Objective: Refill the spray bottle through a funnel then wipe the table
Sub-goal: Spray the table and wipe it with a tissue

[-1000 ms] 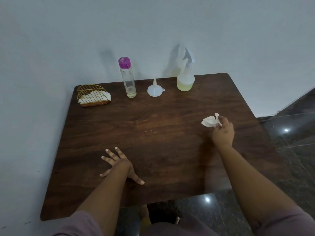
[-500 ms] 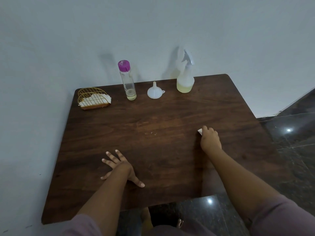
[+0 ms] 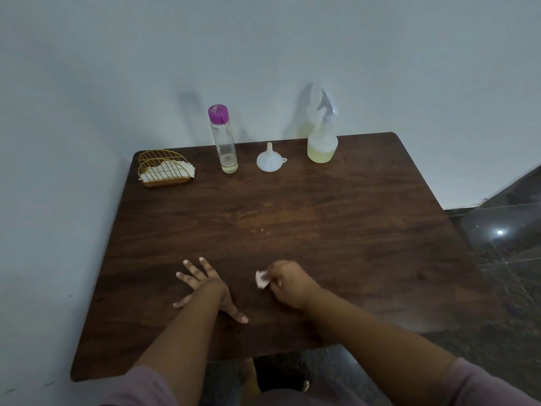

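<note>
Right hand [image 3: 288,284] gripping tissue [image 3: 261,279], spray bottle [image 3: 322,142] part-filled yellow

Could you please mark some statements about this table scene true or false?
1. The right hand holds a tissue. True.
2. The funnel sits in the spray bottle. False: it stands on the table, between the two bottles.
3. The left hand lies flat, fingers spread. True.
4. The purple-capped bottle is full. False: only a little liquid remains at the bottom.
</note>
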The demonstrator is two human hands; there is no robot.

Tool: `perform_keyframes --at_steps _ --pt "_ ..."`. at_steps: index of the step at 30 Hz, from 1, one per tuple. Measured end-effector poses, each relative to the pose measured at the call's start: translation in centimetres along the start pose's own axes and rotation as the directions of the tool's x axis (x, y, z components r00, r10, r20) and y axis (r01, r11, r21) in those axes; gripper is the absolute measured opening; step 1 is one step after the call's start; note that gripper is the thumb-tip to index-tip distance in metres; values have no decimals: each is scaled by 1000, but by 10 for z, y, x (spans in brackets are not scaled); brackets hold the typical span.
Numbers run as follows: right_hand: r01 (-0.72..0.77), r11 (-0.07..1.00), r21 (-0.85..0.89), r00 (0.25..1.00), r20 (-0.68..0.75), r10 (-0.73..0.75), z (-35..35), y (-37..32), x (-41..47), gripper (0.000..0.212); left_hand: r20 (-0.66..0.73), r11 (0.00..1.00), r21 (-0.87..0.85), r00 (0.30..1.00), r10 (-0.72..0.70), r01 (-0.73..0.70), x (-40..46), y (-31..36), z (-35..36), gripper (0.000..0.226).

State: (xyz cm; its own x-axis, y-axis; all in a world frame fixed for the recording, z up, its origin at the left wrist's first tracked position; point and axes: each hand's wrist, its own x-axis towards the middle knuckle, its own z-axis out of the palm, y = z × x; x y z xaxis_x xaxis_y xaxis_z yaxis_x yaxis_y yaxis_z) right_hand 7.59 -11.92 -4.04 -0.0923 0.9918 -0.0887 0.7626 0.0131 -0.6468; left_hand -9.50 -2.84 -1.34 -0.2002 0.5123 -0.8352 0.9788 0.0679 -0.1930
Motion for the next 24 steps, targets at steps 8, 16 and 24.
perform_keyframes --at_steps 8,16,24 --pt "-647 756 101 669 -402 625 -87 103 -14 22 10 1000 8 1000 7 -7 3 0 0 185" --pt "-120 967 -224 991 -87 103 34 -5 -28 29 2 1000 0 1000 15 -15 1 -2 0 184" --pt "-359 900 248 831 -354 429 -3 7 -1 37 -123 977 11 969 212 -213 -4 -32 12 178"
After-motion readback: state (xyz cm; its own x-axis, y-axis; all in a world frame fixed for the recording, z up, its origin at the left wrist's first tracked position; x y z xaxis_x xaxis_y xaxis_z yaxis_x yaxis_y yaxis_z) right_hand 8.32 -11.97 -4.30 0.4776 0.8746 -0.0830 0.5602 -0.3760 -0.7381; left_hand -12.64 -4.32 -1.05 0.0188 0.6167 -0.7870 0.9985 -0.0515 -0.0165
